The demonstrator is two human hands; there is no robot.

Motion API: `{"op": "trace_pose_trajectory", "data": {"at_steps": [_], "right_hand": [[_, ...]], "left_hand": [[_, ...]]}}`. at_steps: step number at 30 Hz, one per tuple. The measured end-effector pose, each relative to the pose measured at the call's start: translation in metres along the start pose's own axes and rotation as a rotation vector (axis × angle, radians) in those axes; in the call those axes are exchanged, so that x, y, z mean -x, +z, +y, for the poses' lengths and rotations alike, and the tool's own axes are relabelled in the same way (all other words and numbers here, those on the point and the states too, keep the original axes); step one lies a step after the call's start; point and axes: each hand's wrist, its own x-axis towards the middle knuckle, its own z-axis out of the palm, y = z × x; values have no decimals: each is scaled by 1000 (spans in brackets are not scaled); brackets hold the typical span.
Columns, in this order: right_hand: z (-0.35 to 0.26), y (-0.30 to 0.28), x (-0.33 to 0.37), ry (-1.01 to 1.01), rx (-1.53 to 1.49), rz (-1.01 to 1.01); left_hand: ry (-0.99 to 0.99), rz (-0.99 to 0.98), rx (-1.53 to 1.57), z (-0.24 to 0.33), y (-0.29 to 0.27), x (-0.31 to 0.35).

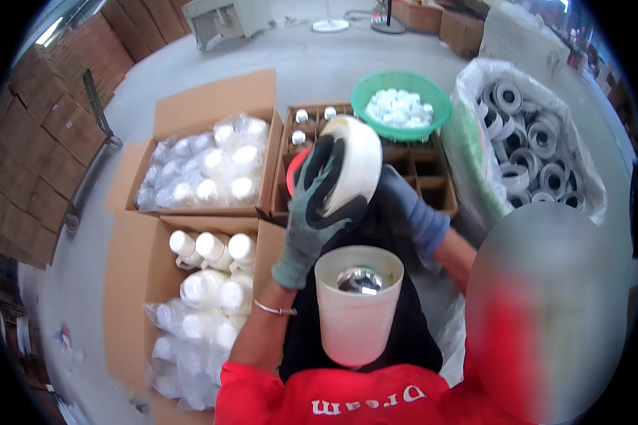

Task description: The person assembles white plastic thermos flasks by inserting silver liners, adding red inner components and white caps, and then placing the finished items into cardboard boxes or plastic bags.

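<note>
My left hand (315, 205), in a grey glove with dark patches, is closed around a thick white round piece (361, 166), possibly a wide roll or ring; its kind is not clear. It is tilted above the divided carton. A red edge (295, 172) shows just left of it. My right hand (404, 205), in a blue-grey glove, is low to the right of the white piece; its fingers are hidden or blurred. Nearer me, over my lap, stands a translucent white tub (358, 319) with a shiny silver rounded thing (360, 279) inside.
The divided carton (432, 185) holds silver-topped items. A green basin (361, 88) of small white pieces rests on it. Right is a plastic sack (468, 142) of grey-white rings. Left are two open cartons (127, 283) of white bottles, many in clear plastic. Stacked boxes (42, 142) stand farther left.
</note>
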Motion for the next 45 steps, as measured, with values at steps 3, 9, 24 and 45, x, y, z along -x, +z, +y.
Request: {"op": "trace_pose_trajectory", "data": {"at_steps": [3, 9, 24, 45], "right_hand": [[-13, 18, 28, -257, -138, -162], [24, -16, 82, 197, -4, 94], [1, 47, 104, -56, 159, 235], [-48, 56, 152, -394, 822, -279]], "left_hand": [[-87, -161, 312, -19, -23, 8], [-211, -547, 250, -16, -46, 37], [63, -739, 414, -16, -38, 40], [-517, -221, 423, 21, -28, 114]]}}
